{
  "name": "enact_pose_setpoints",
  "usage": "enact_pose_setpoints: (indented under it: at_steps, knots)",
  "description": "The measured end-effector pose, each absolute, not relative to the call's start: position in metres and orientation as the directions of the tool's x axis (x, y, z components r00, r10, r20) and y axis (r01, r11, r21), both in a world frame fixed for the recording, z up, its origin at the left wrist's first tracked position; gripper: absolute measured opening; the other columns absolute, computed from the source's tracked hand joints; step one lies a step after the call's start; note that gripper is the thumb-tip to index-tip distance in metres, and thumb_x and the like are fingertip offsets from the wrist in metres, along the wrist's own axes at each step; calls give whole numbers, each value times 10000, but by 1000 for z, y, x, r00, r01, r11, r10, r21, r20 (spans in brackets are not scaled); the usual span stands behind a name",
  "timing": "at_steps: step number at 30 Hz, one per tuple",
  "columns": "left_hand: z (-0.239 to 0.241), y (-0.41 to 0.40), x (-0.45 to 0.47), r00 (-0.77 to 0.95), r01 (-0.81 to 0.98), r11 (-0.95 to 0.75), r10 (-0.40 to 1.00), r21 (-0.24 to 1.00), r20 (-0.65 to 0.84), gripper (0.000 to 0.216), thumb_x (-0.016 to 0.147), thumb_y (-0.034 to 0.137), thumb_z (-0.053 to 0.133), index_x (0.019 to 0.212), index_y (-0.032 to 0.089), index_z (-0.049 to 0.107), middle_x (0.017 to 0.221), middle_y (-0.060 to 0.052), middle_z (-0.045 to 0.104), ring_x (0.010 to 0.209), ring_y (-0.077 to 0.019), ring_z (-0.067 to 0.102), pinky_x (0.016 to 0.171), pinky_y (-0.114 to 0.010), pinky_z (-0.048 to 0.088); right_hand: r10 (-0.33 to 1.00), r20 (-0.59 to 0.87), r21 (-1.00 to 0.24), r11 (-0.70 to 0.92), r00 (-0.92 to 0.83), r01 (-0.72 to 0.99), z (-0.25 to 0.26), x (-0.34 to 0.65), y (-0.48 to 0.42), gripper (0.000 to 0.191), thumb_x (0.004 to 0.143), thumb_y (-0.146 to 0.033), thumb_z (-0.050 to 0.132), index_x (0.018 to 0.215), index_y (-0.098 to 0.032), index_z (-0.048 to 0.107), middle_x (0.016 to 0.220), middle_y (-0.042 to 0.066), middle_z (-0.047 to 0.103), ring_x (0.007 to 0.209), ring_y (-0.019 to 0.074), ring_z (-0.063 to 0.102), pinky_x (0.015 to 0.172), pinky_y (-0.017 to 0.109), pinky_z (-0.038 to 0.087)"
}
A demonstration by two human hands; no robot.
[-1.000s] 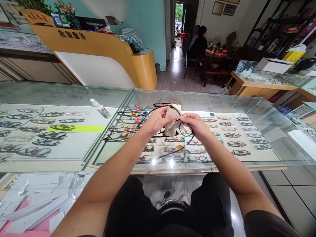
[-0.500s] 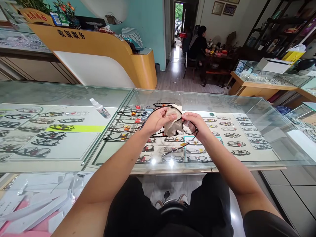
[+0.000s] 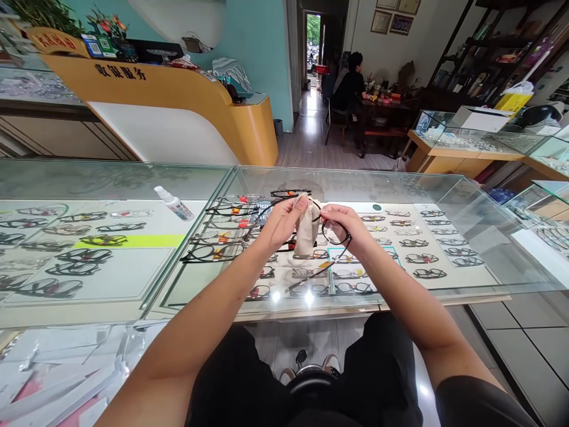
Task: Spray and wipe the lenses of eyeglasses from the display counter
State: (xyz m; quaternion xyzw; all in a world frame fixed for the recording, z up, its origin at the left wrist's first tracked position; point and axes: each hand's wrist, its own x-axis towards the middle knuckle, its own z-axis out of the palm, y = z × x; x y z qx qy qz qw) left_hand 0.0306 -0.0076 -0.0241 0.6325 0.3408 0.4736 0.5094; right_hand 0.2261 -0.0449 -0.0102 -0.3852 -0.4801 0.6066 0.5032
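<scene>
Above the glass display case, both my hands are at one pair of dark-rimmed eyeglasses (image 3: pixel 336 233). My left hand (image 3: pixel 287 220) is closed on a beige cleaning cloth (image 3: pixel 306 234), which is folded around the left lens and hides it. The cloth's lower end hangs down. My right hand (image 3: pixel 343 224) pinches the frame near the bridge and right rim; the right lens shows below its fingers. One temple of the glasses slants down toward me from the right rim, and the other reaches out to the left behind my left hand.
The glass display case (image 3: pixel 448 284) under my hands holds rows of spectacle frames. A white spray bottle (image 3: pixel 174 204) lies toward the left. Papers and plastic bags (image 3: pixel 57 367) are at lower left. A person (image 3: pixel 353 83) sits at a far table, beyond an orange-and-white counter (image 3: pixel 178 89).
My left hand has turned, its thumb now pointing up, and the cloth has gone from bunched to hanging narrow over the left lens. The view has shifted slightly.
</scene>
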Motion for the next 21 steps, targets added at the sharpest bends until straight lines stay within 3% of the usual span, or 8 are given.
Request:
enact_pose_setpoints:
  at_steps: [5,10,12,15,17,19,21]
  knots:
    - [-30,1,27,257,-113,-144,952,983,169,782,797,972,794,821,198,681,743,-21,660,640,-146,554,601,-287,467,992,81,-941,45,-94,-336,-1,242,-37,571,625,-681,1050,731,-225,724,735,-17,570,642,105,370,576,303,257]
    - [-36,-7,36,335,-157,1,941,988,52,727,732,853,947,888,186,704,745,-6,683,597,-115,570,568,-260,475,988,121,-873,151,93,-464,6,260,-25,548,642,-626,1074,786,-234,719,657,-69,404,629,103,361,598,294,331]
    - [-37,-16,45,443,-149,60,897,987,12,703,762,795,965,1019,181,737,858,-40,764,679,-147,686,644,-276,561,984,102,-868,161,148,-471,7,265,-23,544,658,-632,1061,811,-241,714,652,-72,392,626,110,366,588,303,326]
    - [-40,-30,56,632,-124,117,775,985,-13,736,832,715,964,1321,227,711,1144,-111,835,955,-244,837,886,-384,676,974,77,-883,166,214,-438,8,269,-21,519,704,-655,1014,842,-256,713,650,-64,411,629,129,390,596,326,350]
    - [-41,-37,59,750,-91,107,661,990,-3,786,870,683,950,1474,274,658,1320,-162,819,1171,-303,842,1008,-443,672,968,85,-897,177,237,-404,6,271,-19,486,746,-663,968,859,-260,721,656,-55,428,639,142,411,617,341,372]
    - [-42,-41,58,800,-47,22,599,999,24,770,915,654,918,1540,304,635,1420,-188,794,1303,-324,806,1036,-442,656,962,109,-905,201,252,-375,3,273,-17,466,775,-671,930,883,-262,734,672,-44,463,663,153,441,642,347,393]
    - [-42,-43,56,736,32,-171,671,985,93,647,961,593,882,1504,306,677,1331,-155,825,1216,-290,819,983,-403,644,954,133,-909,226,270,-349,1,274,-15,461,779,-678,914,905,-265,752,681,-38,487,682,160,456,661,349,406]
